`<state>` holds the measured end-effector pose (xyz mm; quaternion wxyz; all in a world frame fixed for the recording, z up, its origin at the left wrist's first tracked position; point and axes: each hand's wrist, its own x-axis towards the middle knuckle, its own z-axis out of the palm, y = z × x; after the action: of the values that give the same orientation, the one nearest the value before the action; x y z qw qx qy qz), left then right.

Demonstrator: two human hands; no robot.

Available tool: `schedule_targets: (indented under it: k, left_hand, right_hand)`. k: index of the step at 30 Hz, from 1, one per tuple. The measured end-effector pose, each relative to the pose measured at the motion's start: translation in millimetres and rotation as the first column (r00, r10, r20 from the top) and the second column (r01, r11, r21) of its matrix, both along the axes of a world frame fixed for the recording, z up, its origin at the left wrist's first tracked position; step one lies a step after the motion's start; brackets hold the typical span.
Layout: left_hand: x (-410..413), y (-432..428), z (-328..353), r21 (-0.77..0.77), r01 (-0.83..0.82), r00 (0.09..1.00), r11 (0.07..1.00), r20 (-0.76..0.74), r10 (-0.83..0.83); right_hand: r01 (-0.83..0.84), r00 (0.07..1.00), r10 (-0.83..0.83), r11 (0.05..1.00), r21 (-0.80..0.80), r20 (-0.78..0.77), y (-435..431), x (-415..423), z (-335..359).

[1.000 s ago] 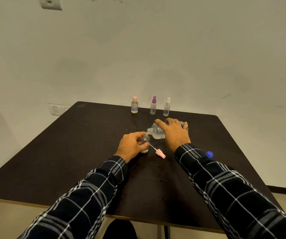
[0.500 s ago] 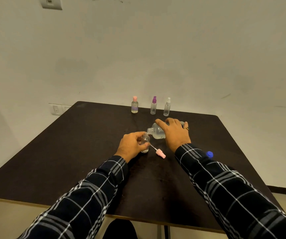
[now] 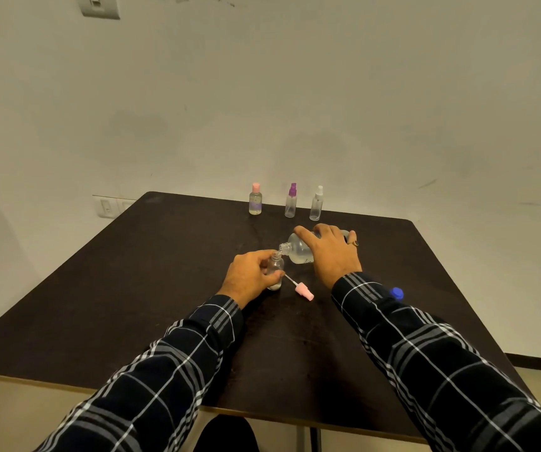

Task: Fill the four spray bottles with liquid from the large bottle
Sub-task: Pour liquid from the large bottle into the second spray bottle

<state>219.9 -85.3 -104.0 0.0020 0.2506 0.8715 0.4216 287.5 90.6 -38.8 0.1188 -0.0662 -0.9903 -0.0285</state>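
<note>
My right hand (image 3: 331, 256) grips the large clear bottle (image 3: 296, 251), tipped on its side with its open mouth over the neck of a small clear spray bottle (image 3: 275, 267). My left hand (image 3: 251, 277) holds that small bottle upright on the dark table (image 3: 132, 288). Its pink spray head (image 3: 303, 290) with the dip tube lies on the table just right of it. Three more small bottles stand at the far edge: a pink-capped one (image 3: 255, 200), a purple-capped one (image 3: 291, 201) and a white-capped one (image 3: 316, 204).
A blue cap (image 3: 397, 293) lies on the table beside my right sleeve. The wall runs close behind the table, with a switch plate (image 3: 107, 207) low on the left. The table's front edge is just below my forearms.
</note>
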Motion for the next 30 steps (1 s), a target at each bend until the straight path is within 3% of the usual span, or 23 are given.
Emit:
schedule_targets:
  k: [30]
  left_hand:
    - [-1.1,0.5,-2.7,0.016,-0.009,1.0,1.0,-0.006,0.009]
  right_hand:
    - [0.005,1.0,-0.005,1.0,0.009,0.009,-0.5,2.1,1.5]
